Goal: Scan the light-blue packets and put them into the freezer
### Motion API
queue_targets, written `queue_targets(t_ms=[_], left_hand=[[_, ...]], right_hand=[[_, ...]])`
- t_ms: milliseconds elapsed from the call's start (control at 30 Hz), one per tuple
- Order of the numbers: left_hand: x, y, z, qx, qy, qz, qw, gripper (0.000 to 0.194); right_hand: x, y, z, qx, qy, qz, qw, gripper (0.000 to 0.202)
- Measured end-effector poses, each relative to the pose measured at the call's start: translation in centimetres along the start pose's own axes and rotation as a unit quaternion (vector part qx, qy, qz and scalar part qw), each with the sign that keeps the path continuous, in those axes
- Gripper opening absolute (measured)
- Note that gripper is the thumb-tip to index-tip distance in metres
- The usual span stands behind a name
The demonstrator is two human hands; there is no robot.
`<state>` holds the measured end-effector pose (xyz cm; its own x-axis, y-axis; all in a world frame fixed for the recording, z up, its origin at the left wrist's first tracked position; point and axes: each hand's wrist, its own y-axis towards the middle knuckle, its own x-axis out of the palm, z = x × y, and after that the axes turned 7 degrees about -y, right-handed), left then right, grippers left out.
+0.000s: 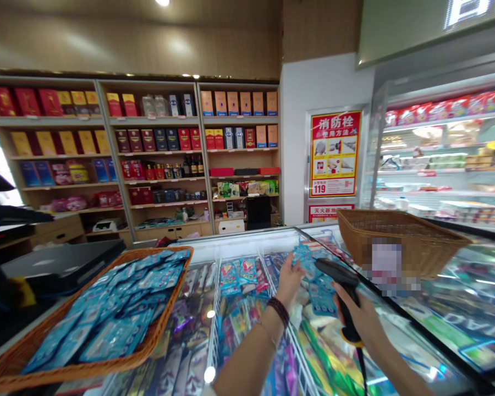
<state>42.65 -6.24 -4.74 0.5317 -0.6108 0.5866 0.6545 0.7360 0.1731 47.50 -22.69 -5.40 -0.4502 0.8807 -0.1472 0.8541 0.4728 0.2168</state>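
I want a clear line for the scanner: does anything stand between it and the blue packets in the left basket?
Yes: in this view the left hand and forearm come, sideways, between the black scanner in the right hand and those blue packets; relative heights cannot be told.

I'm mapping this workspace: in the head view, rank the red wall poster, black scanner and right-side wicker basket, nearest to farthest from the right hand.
1. Black scanner: gripped in the right hand.
2. Right-side wicker basket: beyond the hand, to its right.
3. Red wall poster: farthest back, beyond the basket.
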Motion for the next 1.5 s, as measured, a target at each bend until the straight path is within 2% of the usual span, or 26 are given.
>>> queue_targets(t_ms=[100,167,233,300,400,500,633,700,733,800,900,933,1067,1200,1267,1333,1400,1433,1500], left_hand=[[-3.1,-1.3,1.6,0.005,0.044,-0.016,0.999,0.057],[-5.9,-2.4,3.3,0.040,0.103,-0.024,0.994,0.048],[-9.0,-3.6,5.6,0.091,0.177,-0.018,0.980,0.040],[-12.1,-4.9,8.6,0.145,0.261,0.000,0.954,0.037],[-16.7,-6.6,14.1,0.211,0.409,0.045,0.886,0.039],[-21.1,-8.4,19.7,0.231,0.559,0.101,0.790,0.041],[-26.1,-10.1,25.5,0.182,0.712,0.176,0.655,0.051],[-27.7,-10.2,27.2,0.137,0.753,0.184,0.617,0.059],[-28.3,-10.0,27.7,0.113,0.764,0.179,0.610,0.062],[-29.0,-9.3,28.4,0.071,0.772,0.155,0.612,0.057],[-29.2,-7.7,28.9,0.032,0.779,0.131,0.612,0.029],[-29.1,-7.3,29.0,0.024,0.783,0.129,0.608,0.026],[-28.7,-6.5,29.4,0.006,0.787,0.130,0.603,0.038],[-28.3,-7.1,29.8,0.000,0.792,0.135,0.596,0.052],[-27.9,-7.6,29.9,0.015,0.792,0.158,0.590,0.049],[-27.3,-8.0,29.8,0.053,0.778,0.197,0.595,0.038],[-26.3,-8.0,29.0,0.107,0.733,0.232,0.631,0.026],[-25.7,-7.9,28.3,0.132,0.692,0.240,0.668,0.022],[-24.4,-7.4,25.9,0.165,0.568,0.239,0.770,0.019]], right_hand=[[2.2,0.0,0.0,0.003,0.010,-0.017,1.000,0.053],[4.3,-0.2,-0.2,0.004,0.025,-0.043,0.999,0.051],[6.7,-0.4,-0.6,-0.001,0.038,-0.078,0.996,0.050],[9.4,-0.9,-1.3,-0.010,0.053,-0.115,0.992,0.050],[13.5,-2.1,-2.4,-0.021,0.082,-0.172,0.981,0.050],[17.0,-3.7,-3.3,-0.021,0.104,-0.224,0.969,0.051],[19.3,-5.3,-3.4,-0.034,0.084,-0.278,0.956,0.055],[19.5,-5.7,-3.1,-0.048,0.065,-0.289,0.954,0.056],[19.4,-5.8,-3.0,-0.049,0.062,-0.285,0.955,0.056],[19.2,-5.9,-2.7,-0.036,0.066,-0.273,0.959,0.056],[18.9,-5.7,-2.3,-0.004,0.091,-0.269,0.959,0.055],[18.9,-5.6,-2.1,0.003,0.099,-0.272,0.957,0.055],[19.0,-5.2,-1.7,0.009,0.091,-0.277,0.957,0.056],[18.8,-5.5,-2.0,0.003,0.087,-0.273,0.958,0.055],[18.7,-5.6,-2.2,0.005,0.087,-0.277,0.957,0.055],[18.7,-5.7,-2.1,0.010,0.089,-0.285,0.954,0.056],[18.8,-5.6,-1.8,0.012,0.095,-0.289,0.953,0.057],[18.8,-5.6,-1.7,0.011,0.100,-0.287,0.953,0.057],[18.9,-5.6,-1.4,0.010,0.109,-0.282,0.953,0.057]])
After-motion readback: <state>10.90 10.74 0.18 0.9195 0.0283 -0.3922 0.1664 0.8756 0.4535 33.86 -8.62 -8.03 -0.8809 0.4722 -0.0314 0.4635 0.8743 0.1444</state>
